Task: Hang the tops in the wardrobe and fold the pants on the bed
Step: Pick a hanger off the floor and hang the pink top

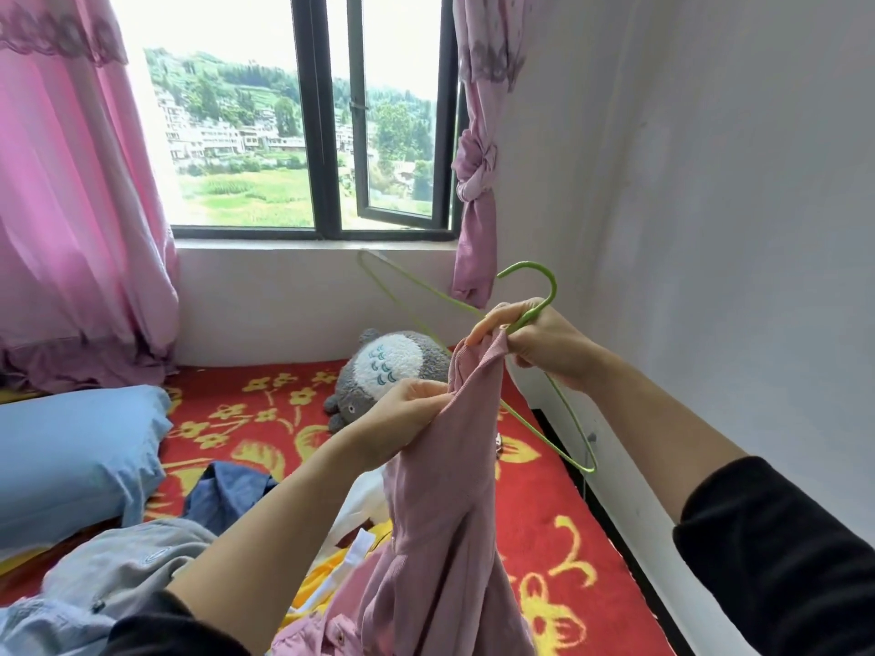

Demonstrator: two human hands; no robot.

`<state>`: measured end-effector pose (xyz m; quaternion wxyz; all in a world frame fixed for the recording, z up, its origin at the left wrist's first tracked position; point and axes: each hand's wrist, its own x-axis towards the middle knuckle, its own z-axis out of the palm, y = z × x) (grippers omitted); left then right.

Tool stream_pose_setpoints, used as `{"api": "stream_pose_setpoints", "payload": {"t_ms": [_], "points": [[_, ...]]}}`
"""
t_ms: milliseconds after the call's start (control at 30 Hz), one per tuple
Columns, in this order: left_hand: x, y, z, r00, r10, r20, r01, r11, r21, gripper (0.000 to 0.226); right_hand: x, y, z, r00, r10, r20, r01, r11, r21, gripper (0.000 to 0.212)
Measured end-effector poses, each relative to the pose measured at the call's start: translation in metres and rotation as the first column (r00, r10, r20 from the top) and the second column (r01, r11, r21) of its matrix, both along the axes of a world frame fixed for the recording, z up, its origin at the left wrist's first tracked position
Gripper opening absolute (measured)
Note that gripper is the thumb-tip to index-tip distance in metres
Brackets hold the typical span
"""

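Note:
A pink top hangs from both my hands above the bed. My right hand grips the neck of a green wire hanger together with the top's upper edge. A little lower and to the left, my left hand pinches a bunch of the pink fabric. The hanger's two arms stick out bare on either side, one toward the window sill and one down by the wall. The lower part of the top trails onto the bed.
On the red flowered bedspread lie a pale denim garment, a dark blue garment, yellow and white clothes, a blue pillow and a grey plush toy. The white wall is close on the right; pink curtains frame the window.

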<state>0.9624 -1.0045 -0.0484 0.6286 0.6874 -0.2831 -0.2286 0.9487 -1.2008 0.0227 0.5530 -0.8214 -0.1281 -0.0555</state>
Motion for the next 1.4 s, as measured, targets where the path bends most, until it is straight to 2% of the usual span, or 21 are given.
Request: {"api": "stream_pose_setpoints", "payload": {"t_ms": [67,100,167,233,300,400,500,567,667,767,867,933,1000,1067,1133,1200,1233,1267,1333,1367,1400], "points": [[0.000,0.002,0.007,0.998,0.057,-0.040,-0.059,0.998,-0.037,0.024,0.002,-0.002,0.000,1.000,-0.008,-0.003,0.008,0.999,0.037,0.032],[0.000,0.002,0.011,0.993,0.120,-0.013,-0.120,0.992,-0.040,0.025,0.002,-0.003,0.000,1.000,-0.006,-0.007,0.007,0.998,0.059,0.027],[0.002,0.002,0.021,0.953,0.278,0.121,-0.276,0.961,-0.027,0.028,0.003,-0.005,-0.003,0.999,-0.024,-0.038,0.029,0.991,0.131,0.022],[0.007,0.003,0.030,0.872,0.418,0.254,-0.425,0.905,-0.033,0.033,0.004,-0.006,-0.009,0.990,-0.048,-0.131,0.078,0.969,0.233,0.031],[0.012,0.007,0.035,0.808,0.483,0.337,-0.496,0.867,-0.055,0.040,0.003,-0.002,-0.019,0.976,-0.057,-0.209,0.106,0.967,0.232,0.042],[0.019,0.012,0.043,0.660,0.490,0.570,-0.558,0.827,-0.065,0.051,0.000,0.013,-0.035,0.965,-0.056,-0.257,0.090,0.988,0.124,0.041],[0.024,0.015,0.055,0.494,0.451,0.743,-0.603,0.794,-0.081,0.055,-0.002,0.024,-0.042,0.964,-0.033,-0.265,0.062,0.993,0.101,0.045],[0.026,0.018,0.067,0.428,0.435,0.792,-0.631,0.771,-0.083,0.053,-0.004,0.029,-0.046,0.967,0.033,-0.255,-0.013,0.997,0.078,0.033],[0.027,0.022,0.083,0.377,0.431,0.820,-0.657,0.748,-0.092,0.052,-0.008,0.044,-0.052,0.969,0.093,-0.229,-0.080,0.995,0.066,0.014],[0.026,0.028,0.101,0.378,0.464,0.801,-0.665,0.738,-0.114,0.053,-0.004,0.050,-0.046,0.984,0.025,-0.176,-0.008,0.996,0.093,0.007],[0.028,0.047,0.121,0.422,0.583,0.695,-0.685,0.707,-0.177,0.051,0.004,0.033,-0.019,0.993,-0.048,-0.110,0.057,0.995,0.084,0.014],[0.029,0.063,0.134,0.443,0.668,0.599,-0.684,0.683,-0.256,0.044,0.012,0.020,0.002,0.979,-0.205,-0.001,0.203,0.970,0.132,0.013],[0.026,0.072,0.141,0.508,0.672,0.538,-0.635,0.715,-0.293,0.033,0.018,0.013,0.022,0.927,-0.359,0.111,0.326,0.915,0.236,0.017],[0.025,0.077,0.141,0.610,0.602,0.515,-0.575,0.784,-0.234,0.033,0.020,0.014,0.039,0.890,-0.390,0.236,0.298,0.889,0.347,0.018],[0.026,0.083,0.137,0.713,0.498,0.494,-0.543,0.837,-0.061,0.047,0.023,0.017,0.049,0.833,-0.435,0.343,0.301,0.875,0.378,0.019],[0.028,0.092,0.130,0.757,0.397,0.519,-0.528,0.840,0.128,0.028,0.023,0.021,0.053,0.768,-0.487,0.416,0.345,0.862,0.372,0.012],[0.029,0.096,0.126,0.718,0.397,0.572,-0.587,0.787,0.191,0.015,0.023,0.023,0.052,0.739,-0.508,0.443,0.374,0.856,0.358,0.010],[0.034,0.100,0.122,0.634,0.430,0.643,-0.682,0.703,0.201,0.015,0.023,0.024,0.051,0.714,-0.527,0.461,0.405,0.848,0.342,0.009],[0.042,0.106,0.111,0.394,0.530,0.751,-0.842,0.536,0.064,0.018,0.022,0.026,0.048,0.680,-0.551,0.484,0.451,0.834,0.316,0.013],[0.044,0.107,0.107,0.301,0.577,0.760,-0.873,0.488,-0.025,0.017,0.021,0.027,0.047,0.655,-0.566,0.501,0.479,0.824,0.304,0.016],[0.047,0.109,0.102,0.280,0.640,0.716,-0.872,0.481,-0.088,0.012,0.020,0.027,0.047,0.621,-0.588,0.518,0.510,0.805,0.303,0.018]]}}
